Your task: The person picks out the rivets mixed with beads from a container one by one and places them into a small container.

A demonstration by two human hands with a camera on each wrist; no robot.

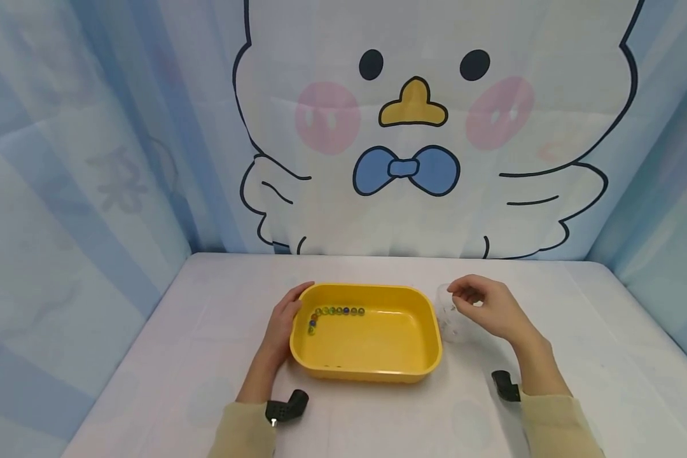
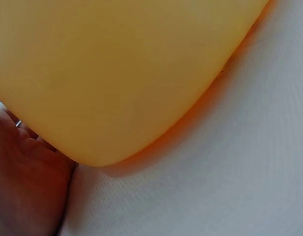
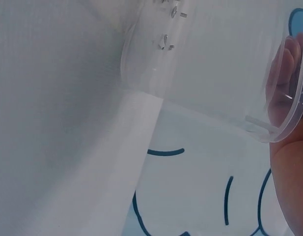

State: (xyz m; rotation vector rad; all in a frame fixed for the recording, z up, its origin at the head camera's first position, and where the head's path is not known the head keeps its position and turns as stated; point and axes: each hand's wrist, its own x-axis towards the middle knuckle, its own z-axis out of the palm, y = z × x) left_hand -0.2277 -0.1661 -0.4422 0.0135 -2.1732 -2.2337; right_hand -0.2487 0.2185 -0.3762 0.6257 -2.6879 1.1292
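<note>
A yellow tray (image 1: 372, 366) lies on the table, with a bent line of several small coloured glass marbles (image 1: 340, 311) along its far left corner. My left hand (image 1: 278, 324) holds the tray's left side, its palm against the outer wall in the left wrist view. To the right of the tray stands a clear plastic cup (image 3: 225, 64), faint in the head view. My right hand (image 1: 489, 308) is at the cup's top, thumb and fingers bent together near the rim. Whether anything sits between those fingertips is hidden.
A pale tablecloth (image 1: 378, 420) covers the table. Behind it hangs a curtain (image 1: 412, 222) with a cartoon figure, and blue curtains (image 1: 80, 191) close off both sides. Black wrist cameras (image 1: 288, 406) are strapped near both sleeves.
</note>
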